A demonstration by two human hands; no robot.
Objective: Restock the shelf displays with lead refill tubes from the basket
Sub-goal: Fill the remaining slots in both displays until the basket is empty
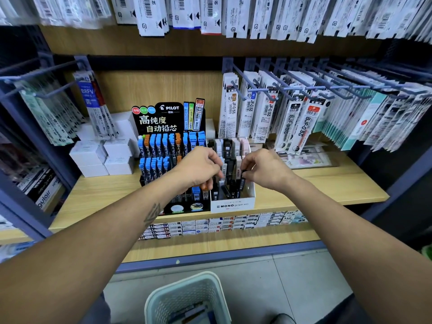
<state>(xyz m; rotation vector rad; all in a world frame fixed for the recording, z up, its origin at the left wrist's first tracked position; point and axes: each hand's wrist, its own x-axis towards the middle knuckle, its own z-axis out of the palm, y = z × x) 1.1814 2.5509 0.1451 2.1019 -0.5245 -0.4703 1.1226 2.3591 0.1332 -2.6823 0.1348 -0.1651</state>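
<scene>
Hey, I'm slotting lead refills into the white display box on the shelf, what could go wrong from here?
1. The white display box sits at the shelf's front edge; pressing tubes in could nudge it off.
2. Its slots look crowded, so the black tube pinched by your right hand may jam or tip neighbours.
3. Your left hand seems to hold several tubes low over the black display; one could slip out.

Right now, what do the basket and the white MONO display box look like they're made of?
The basket: pale green, moulded plastic by its look, going by the perforated grid walls and rounded rim. The MONO display box: probably matte white card, given its thin flat walls and printed front, though thin plastic can't be ruled out.
</scene>
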